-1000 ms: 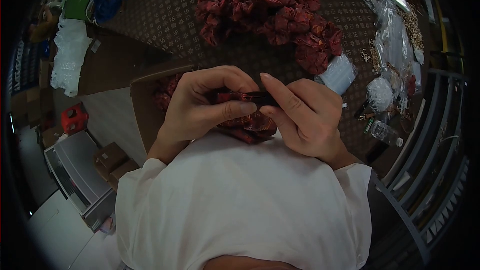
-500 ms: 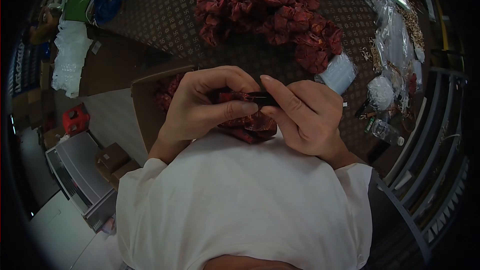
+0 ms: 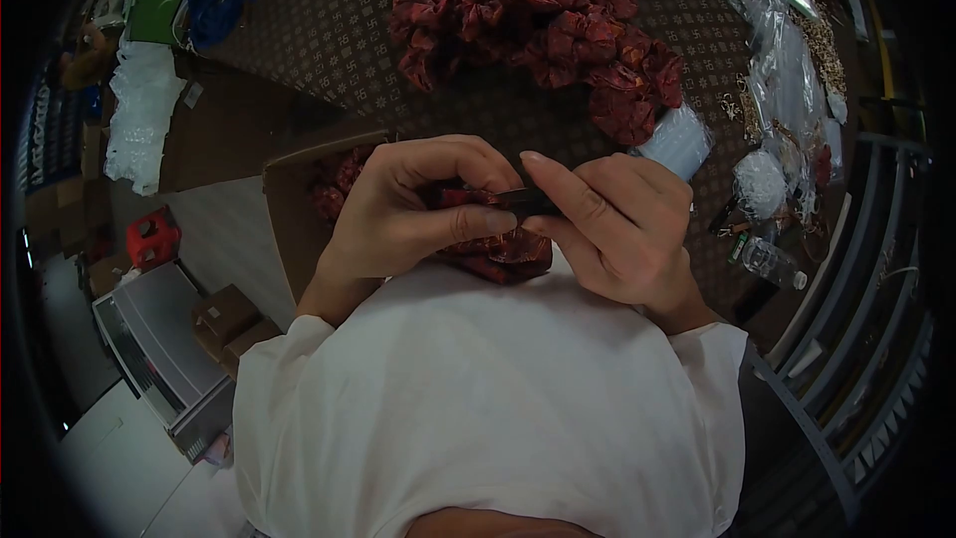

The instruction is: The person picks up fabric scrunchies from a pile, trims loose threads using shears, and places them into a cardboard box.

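Close in front of my white shirt, my left hand (image 3: 403,204) pinches the edge of a dark red fabric pouch (image 3: 498,257) with gold-coloured markings. Its body hangs crumpled below the fingers, partly hidden by them. Thumb and forefinger of my right hand (image 3: 612,224) are closed on a small dark pointed tool (image 3: 531,201); its exact kind is too dark to make out. The tip points left and meets the pouch edge beside my left fingertips. Beyond both hands, a large heap of similar red pouches (image 3: 538,25) lies on the patterned table covering (image 3: 339,35).
An open cardboard box (image 3: 289,209) with more red pouches stands by my left forearm. On the right lie a clear plastic packet (image 3: 677,142), plastic wrapping (image 3: 782,65) and a clear bottle (image 3: 772,263). A grey metal rack (image 3: 846,269) stands at far right.
My right hand has shifted slightly right, and the dark tool has tilted, its pointed tip now showing at the pouch edge. My left hand keeps its pinch almost in place.
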Available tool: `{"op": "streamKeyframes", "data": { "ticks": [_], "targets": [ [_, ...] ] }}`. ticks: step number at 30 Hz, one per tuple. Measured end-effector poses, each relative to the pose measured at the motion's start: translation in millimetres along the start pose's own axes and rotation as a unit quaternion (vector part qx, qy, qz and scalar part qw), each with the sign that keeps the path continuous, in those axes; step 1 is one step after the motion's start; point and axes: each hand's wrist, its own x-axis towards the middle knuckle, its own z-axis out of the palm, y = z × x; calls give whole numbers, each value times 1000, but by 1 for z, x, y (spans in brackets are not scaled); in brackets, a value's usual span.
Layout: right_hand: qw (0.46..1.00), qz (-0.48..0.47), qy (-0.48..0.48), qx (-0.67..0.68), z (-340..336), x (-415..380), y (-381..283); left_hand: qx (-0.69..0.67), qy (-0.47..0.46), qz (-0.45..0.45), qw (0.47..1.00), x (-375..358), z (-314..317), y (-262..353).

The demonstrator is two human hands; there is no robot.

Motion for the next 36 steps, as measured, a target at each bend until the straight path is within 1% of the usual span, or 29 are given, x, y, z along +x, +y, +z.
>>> {"op": "streamKeyframes", "data": {
  "ticks": [4, 7, 9, 10, 11, 12, 13, 14, 16, 17, 18, 19, 20, 21, 22, 23, 25, 26, 27, 28, 29, 31, 32, 34, 35, 36],
  "targets": [
    [1000, -2, -8, -1, 0, -1, 0, 16, -2, 0, 1000, 1, 0, 1],
    [1000, 10, 12, 8, 1, -1, 0, 8, -6, -5, 1000, 2, 1, 2],
    [996, 69, -6, 50, -5, 0, 1, -2, -9, -10, 1000, 4, 1, 3],
    [996, 70, -5, 50, -9, 2, 0, 1, -15, -7, 1000, 4, 1, 4],
    [977, 189, 5, 100, -15, 4, -2, 4, -21, -3, 1000, 5, 1, 4],
    [941, 304, 15, 149, -20, 4, -3, 4, -21, -4, 1000, 5, 1, 5],
    [929, 306, 71, 195, -14, -4, 7, 1, -19, -5, 1000, 5, 2, 5],
    [929, 306, 70, 195, -13, -5, 6, -2, -17, -7, 1000, 6, 2, 5],
    [874, 376, 87, 295, -11, -6, 1, -4, -11, -10, 1000, 6, 4, 6],
    [874, 377, 87, 294, -12, -5, 0, -6, -4, -13, 1000, 6, 4, 6],
    [853, 373, 47, 362, -13, -3, -2, -6, -6, -14, 1000, 7, 4, 5],
    [828, 365, 6, 427, -14, -1, -3, 14, -18, 10, 1000, 8, 2, 3],
    [828, 366, 7, 426, -11, 3, -7, 35, -30, 35, 998, 9, 2, 2],
    [834, 369, -13, 410, -5, 9, -13, 35, -32, 34, 998, 9, 3, 0],
    [840, 372, -34, 393, -1, 13, -17, 33, -3, 50, 998, 8, 7, -2],
    [840, 373, -34, 393, 3, 14, -17, 32, 26, 66, 997, 7, 8, -4],
    [784, 406, -23, 469, 11, 14, -13, 43, 14, 54, 998, 7, 3, -6],
    [784, 405, -25, 469, 11, 14, -13, 54, 4, 42, 998, 7, 0, -6],
    [756, 436, 10, 487, 11, 14, -12, 53, 7, 42, 998, 5, -2, -5],
    [726, 467, 44, 503, 10, 13, -11, 34, 15, 22, 999, 2, -3, -3],
    [725, 468, 40, 503, 8, 11, -8, 14, 22, 1, 1000, 0, -4, -2],
    [750, 462, 45, 471, 5, 8, -3, 15, 34, -1, 999, -1, -3, -1],
    [750, 462, 41, 473, 6, 10, -5, 20, 43, -3, 999, -2, -3, -1],
    [801, 415, 14, 432, 7, 15, -11, 47, 47, 7, 998, -2, -5, -1],
    [801, 415, 14, 431, 12, 16, -12, 73, 47, 16, 996, -2, -5, -2],
    [841, 370, -24, 394, 17, 16, -13, 73, 46, 16, 996, -2, -6, -4]
  ]
}}
